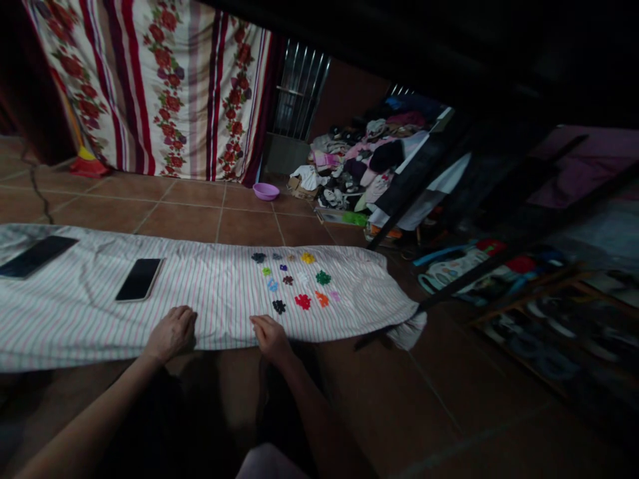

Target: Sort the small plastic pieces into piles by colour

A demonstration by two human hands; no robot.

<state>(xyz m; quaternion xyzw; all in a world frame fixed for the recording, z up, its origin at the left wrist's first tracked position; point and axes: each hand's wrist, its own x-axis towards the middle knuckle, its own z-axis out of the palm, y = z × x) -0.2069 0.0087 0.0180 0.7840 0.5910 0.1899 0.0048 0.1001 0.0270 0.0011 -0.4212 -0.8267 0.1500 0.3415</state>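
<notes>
My left hand (172, 332) rests on the near edge of a striped cloth (214, 279), its fingers curled under. Whatever it may hold is hidden. My right hand (272, 338) lies at the same edge with its thumb and fingers drawn together; nothing can be made out in its grip. Just beyond it sits a small black pile (279, 307) of tiny pieces. Farther right are a red pile (303, 302), an orange pile (322, 299) and a green pile (323, 277). Several more coloured piles, including a yellow one (308, 257), lie behind these.
A phone (140, 279) with a dark screen lies left of my hands, and a larger dark device (38, 256) lies farther left. On the tiled floor beyond are a purple basin (266, 191) and a heap of clothes (369, 159). A shoe rack (549, 326) stands at right.
</notes>
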